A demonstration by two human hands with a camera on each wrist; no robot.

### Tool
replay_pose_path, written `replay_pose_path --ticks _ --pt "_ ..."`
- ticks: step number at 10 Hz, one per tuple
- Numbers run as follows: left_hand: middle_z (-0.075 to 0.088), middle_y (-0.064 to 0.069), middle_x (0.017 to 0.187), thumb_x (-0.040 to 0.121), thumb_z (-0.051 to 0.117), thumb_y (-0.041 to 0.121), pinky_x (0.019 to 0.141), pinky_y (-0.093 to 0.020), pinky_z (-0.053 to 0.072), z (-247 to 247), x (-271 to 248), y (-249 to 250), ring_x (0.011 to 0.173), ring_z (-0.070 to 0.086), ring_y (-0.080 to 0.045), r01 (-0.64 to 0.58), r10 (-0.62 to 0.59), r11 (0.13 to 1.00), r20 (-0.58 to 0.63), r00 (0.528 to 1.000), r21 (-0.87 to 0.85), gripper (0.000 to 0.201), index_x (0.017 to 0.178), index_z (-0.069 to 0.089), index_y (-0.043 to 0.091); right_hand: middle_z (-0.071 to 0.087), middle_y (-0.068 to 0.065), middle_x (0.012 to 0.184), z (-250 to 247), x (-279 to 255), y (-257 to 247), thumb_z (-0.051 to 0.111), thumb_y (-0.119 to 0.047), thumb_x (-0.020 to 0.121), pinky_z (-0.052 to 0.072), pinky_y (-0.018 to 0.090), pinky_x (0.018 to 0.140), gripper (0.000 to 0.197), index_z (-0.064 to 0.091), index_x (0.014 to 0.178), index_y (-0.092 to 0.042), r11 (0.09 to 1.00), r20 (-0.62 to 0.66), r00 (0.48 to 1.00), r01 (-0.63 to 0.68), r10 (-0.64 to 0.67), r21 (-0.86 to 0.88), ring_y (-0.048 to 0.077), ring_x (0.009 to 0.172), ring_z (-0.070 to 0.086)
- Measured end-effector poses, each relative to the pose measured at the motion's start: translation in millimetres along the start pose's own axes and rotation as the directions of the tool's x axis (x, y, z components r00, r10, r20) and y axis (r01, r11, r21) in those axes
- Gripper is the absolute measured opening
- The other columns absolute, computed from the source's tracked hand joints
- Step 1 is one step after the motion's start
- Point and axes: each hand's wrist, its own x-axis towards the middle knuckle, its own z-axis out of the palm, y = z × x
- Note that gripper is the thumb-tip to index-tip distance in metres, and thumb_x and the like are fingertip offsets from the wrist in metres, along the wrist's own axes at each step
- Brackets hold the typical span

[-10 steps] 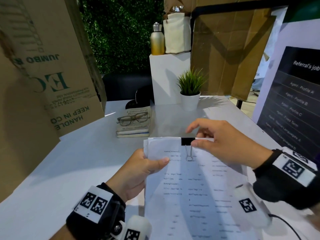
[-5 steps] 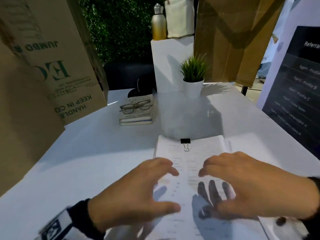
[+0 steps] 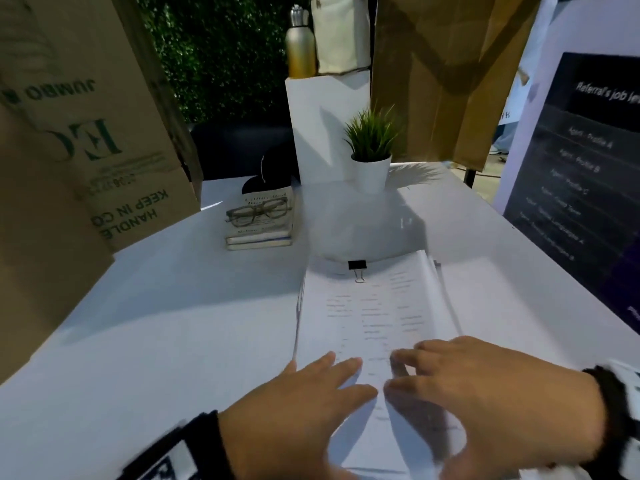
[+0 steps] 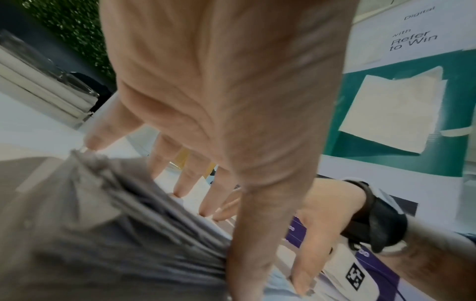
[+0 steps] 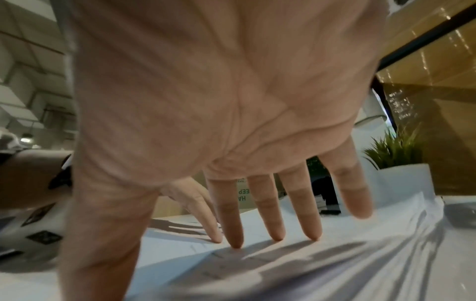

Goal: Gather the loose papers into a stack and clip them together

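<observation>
A stack of printed papers (image 3: 375, 306) lies flat on the white table (image 3: 173, 323), held at its far edge by a black binder clip (image 3: 357, 265) with its wire handle folded down onto the top sheet. My left hand (image 3: 311, 393) rests with straight, spread fingers on the near left part of the stack. My right hand (image 3: 460, 382) lies beside it on the near right part, its fingertips (image 5: 275, 237) touching the top sheet. In the left wrist view the edges of the stack (image 4: 128, 213) fan out under my left hand (image 4: 219, 142). Neither hand holds anything.
Two books with glasses (image 3: 258, 212) on top lie at the back left of the table. A small potted plant (image 3: 371, 157) stands behind the stack. A cardboard box (image 3: 79, 133) rises on the left and a dark poster board (image 3: 581, 188) on the right.
A second ago my right hand pinched the clip on the raised stack while my left held the papers. Now the stack lies flat and both hands rest on it with straight fingers.
</observation>
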Motion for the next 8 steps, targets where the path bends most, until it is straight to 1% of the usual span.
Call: replay_pose_path --ticks 1,2,3,4,5,6,7,8 --pt "0.014 0.015 0.166 0.084 0.060 0.064 0.123 -0.037 0.020 -16.5 9.5 -11.4 0.153 0.015 -0.012 -0.012 0.021 0.998 -0.158 0.987 0.060 0.081 0.152 0.023 0.039 0.058 -0.010 0.116 -10.0 13.7 6.7 0.052 -0.053 0.075 0.045 0.038 0.089 0.043 0.059 0.111 -0.032 0.993 -0.131 0.991 -0.037 0.022 -0.112 0.020 0.105 0.057" --pt "0.043 0.009 0.149 0.083 0.065 0.057 0.111 -0.037 0.039 -31.2 31.2 -26.6 0.137 0.041 -0.016 0.027 -0.006 0.997 -0.280 0.960 0.072 0.068 0.142 0.042 0.032 0.065 -0.002 0.103 -17.8 38.8 23.0 0.052 -0.033 0.076 0.041 0.034 0.074 0.024 0.063 0.095 -0.024 0.974 -0.191 0.979 -0.103 0.064 -0.201 0.026 0.095 0.061" --pt "0.055 0.005 0.128 0.084 0.068 0.048 0.095 -0.035 0.046 -46.4 60.1 -43.6 0.120 0.054 -0.021 0.071 -0.052 0.996 -0.324 0.944 0.048 0.051 0.127 0.055 0.026 0.068 0.003 0.105 -24.1 66.3 47.6 0.053 -0.034 0.084 0.039 0.034 0.074 0.025 0.066 0.102 -0.022 0.952 -0.228 0.967 -0.173 0.115 -0.251 0.030 0.096 0.063" --pt "0.061 -0.001 0.122 0.084 0.069 0.039 0.088 -0.035 0.048 -61.7 84.3 -56.3 0.112 0.058 -0.028 0.123 -0.099 0.991 -0.374 0.922 0.041 0.036 0.113 0.061 0.019 0.070 0.008 0.106 -33.2 90.5 66.6 0.059 -0.034 0.086 0.050 0.037 0.083 0.025 0.067 0.106 -0.020 0.936 -0.264 0.951 -0.233 0.162 -0.265 0.033 0.098 0.066" --pt "0.064 -0.004 0.120 0.082 0.068 0.038 0.090 -0.041 0.054 -70.9 100.9 -65.8 0.110 0.061 -0.031 0.157 -0.141 0.988 -0.414 0.899 0.005 0.032 0.107 0.062 0.020 0.071 0.011 0.109 -43.2 108.2 77.9 0.061 -0.026 0.084 0.053 0.039 0.083 0.025 0.068 0.106 -0.017 0.920 -0.294 0.930 -0.297 0.219 -0.255 0.035 0.099 0.068" --pt "0.062 -0.004 0.117 0.085 0.066 0.039 0.088 -0.043 0.054 -75.7 109.8 -74.7 0.108 0.061 -0.031 0.181 -0.190 0.982 -0.406 0.894 -0.061 0.025 0.101 0.059 0.021 0.073 0.009 0.108 -46.8 119.8 83.2 0.067 -0.021 0.079 0.057 0.039 0.081 0.026 0.069 0.105 -0.018 0.931 -0.285 0.926 -0.310 0.248 -0.196 0.034 0.098 0.070" --pt "0.057 -0.004 0.127 0.084 0.064 0.040 0.094 -0.040 0.050 -71.2 109.9 -78.5 0.116 0.057 -0.030 0.157 -0.174 0.985 -0.405 0.898 -0.076 0.036 0.114 0.058 0.020 0.071 0.007 0.113 -43.5 120.7 87.5 0.064 -0.023 0.080 0.058 0.042 0.084 0.028 0.068 0.108 -0.021 0.947 -0.312 0.915 -0.302 0.255 -0.111 0.034 0.103 0.069" --pt "0.032 -0.011 0.158 0.084 0.048 0.074 0.115 -0.038 0.033 -52.5 102.7 -77.5 0.143 0.036 -0.029 0.142 -0.154 0.988 -0.243 0.958 -0.066 0.087 0.147 0.039 0.015 0.063 -0.001 0.131 -39.3 104.2 86.8 0.058 -0.033 0.085 0.052 0.039 0.098 0.040 0.062 0.125 -0.030 0.959 -0.302 0.910 -0.275 0.284 0.072 0.027 0.120 0.061"
